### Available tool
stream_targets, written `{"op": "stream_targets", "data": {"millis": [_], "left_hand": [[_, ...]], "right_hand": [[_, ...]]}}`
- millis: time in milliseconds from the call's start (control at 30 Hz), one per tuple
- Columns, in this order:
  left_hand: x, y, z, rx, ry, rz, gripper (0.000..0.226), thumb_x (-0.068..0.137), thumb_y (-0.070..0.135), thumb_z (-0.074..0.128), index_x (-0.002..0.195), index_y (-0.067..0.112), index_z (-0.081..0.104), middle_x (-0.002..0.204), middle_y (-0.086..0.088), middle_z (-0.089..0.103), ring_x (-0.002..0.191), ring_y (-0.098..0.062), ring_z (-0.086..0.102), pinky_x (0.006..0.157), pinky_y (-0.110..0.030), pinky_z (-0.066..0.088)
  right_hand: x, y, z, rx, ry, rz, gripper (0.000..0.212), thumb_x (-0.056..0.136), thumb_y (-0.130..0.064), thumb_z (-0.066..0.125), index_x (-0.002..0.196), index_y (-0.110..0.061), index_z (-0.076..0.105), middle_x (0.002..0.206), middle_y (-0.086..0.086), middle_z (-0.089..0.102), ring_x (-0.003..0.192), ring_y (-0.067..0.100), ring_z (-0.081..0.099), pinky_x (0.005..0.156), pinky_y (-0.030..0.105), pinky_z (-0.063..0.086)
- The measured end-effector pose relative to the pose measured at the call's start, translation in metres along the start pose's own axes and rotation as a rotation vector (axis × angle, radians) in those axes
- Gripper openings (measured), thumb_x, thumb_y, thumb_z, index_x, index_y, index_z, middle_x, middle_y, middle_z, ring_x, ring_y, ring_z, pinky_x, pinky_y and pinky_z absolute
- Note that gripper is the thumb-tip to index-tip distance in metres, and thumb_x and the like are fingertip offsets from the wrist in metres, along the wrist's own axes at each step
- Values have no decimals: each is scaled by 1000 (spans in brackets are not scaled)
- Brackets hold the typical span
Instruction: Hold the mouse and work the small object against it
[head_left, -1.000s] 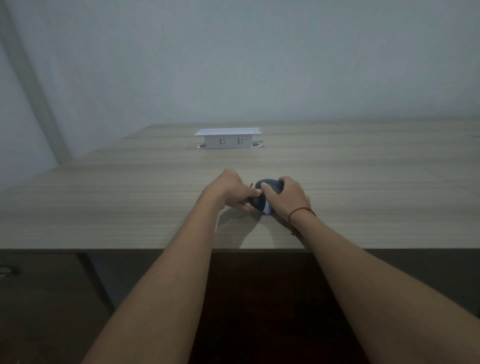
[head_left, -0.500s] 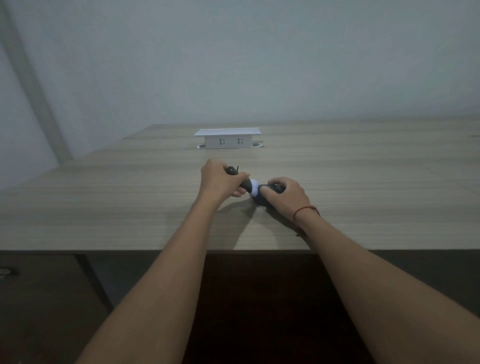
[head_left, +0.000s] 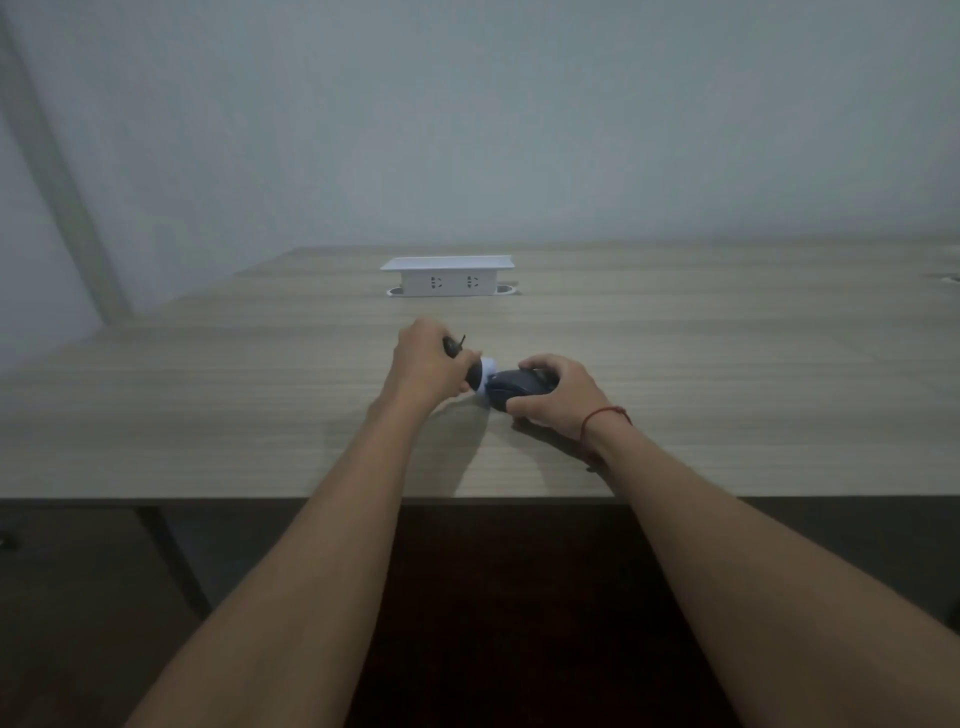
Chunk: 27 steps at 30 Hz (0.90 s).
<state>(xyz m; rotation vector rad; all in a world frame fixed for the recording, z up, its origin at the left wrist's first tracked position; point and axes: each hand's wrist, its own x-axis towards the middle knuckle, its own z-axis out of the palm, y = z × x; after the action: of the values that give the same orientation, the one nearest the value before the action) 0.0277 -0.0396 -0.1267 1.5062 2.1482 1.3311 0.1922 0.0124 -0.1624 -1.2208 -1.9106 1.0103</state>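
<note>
At mid-table, a little way back from the near edge of the wood-grain table (head_left: 208, 415): a dark rounded object (head_left: 519, 387), much like a computer mouse, lying on the surface with a pale bluish-white part (head_left: 487, 379) showing at its left end. Gripped from the right by the right hand (head_left: 558, 395), fingers curled over the top and thumb tucked against the near side, palm low to the tabletop. Red string bracelet (head_left: 605, 415) around that wrist. Just to the left, the left hand (head_left: 428, 366), fingers curled tight and pressed together around a small dark piece (head_left: 454, 347), of which only a thin tip pokes out above the knuckles; too small and shadowed to tell exactly what. Thumb side of that hand touching or nearly touching the pale part, so both hands close together with the object between them. Forearms bare, reaching in from the lower corners and crossing the table's front edge. Farther back along the centre line, well apart from the hands, a white pop-up socket box (head_left: 448, 278) raised out of the tabletop, two outlets facing forward. Behind it, a plain grey wall (head_left: 519, 130). Below the table, dark floor and a slanting table leg (head_left: 174, 556) at left.
</note>
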Motion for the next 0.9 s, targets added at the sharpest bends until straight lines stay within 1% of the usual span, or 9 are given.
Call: {"op": "stream_targets", "data": {"millis": [100,200,333,500,567,633,700,800,900], "left_hand": [[0,0,-2,-106,-2,-52,25,88,19,72,83,-5,67,61,-15,69,46,-18,70,53,-30,62],[3,1,-8,-38,-36,-73,23,88,17,72,81,-3,66,59,-17,69,48,-20,71,55,-31,63],[4,6,-8,-99,40,0,24,87,19,73,71,2,63,57,-13,68,43,-16,69,55,-33,63],[-7,-1,8,-27,-22,-44,27,88,19,72,94,-7,67,85,-25,71,69,-34,75,72,-47,63],[-7,0,8,-38,29,-19,28,87,19,72,91,-8,67,85,-26,72,67,-33,75,70,-47,63],[-7,7,6,-66,106,17,28,87,19,71,84,-8,66,77,-23,72,56,-23,74,65,-45,63],[-7,9,5,-94,114,17,28,87,19,71,81,-7,66,76,-22,73,57,-23,74,66,-45,63],[-10,0,5,-31,-2,-46,27,87,19,73,92,-8,69,89,-25,73,77,-35,75,76,-47,62],[-11,-5,3,-87,55,-42,24,86,18,73,91,-5,69,87,-23,73,72,-33,76,73,-46,63]], "right_hand": [[3,0,-3,3,-40,3,56,65,-26,80,116,-34,59,121,1,57,107,24,60,90,37,57],[4,-1,-8,97,-102,29,51,76,-7,72,121,-28,61,108,-2,53,92,18,59,55,16,55],[5,-2,-14,150,-104,56,54,82,6,54,122,-28,64,106,0,56,76,16,58,42,14,46],[7,4,-25,294,36,76,56,78,-13,61,133,-24,58,130,4,54,104,18,59,71,25,51],[9,7,-22,249,136,82,54,79,-32,71,129,-19,58,123,4,56,100,19,59,68,19,50],[11,10,-15,111,149,56,65,73,-45,79,127,-17,57,116,1,53,101,18,55,80,26,53],[12,11,-10,88,165,39,67,70,-47,82,124,-17,58,116,3,58,102,20,56,93,38,54],[12,10,-11,120,137,5,70,71,-42,82,131,-15,56,126,10,61,102,18,56,88,31,52],[10,10,-9,86,146,8,79,70,-46,82,135,-11,53,135,11,59,113,20,56,101,37,49]]}}
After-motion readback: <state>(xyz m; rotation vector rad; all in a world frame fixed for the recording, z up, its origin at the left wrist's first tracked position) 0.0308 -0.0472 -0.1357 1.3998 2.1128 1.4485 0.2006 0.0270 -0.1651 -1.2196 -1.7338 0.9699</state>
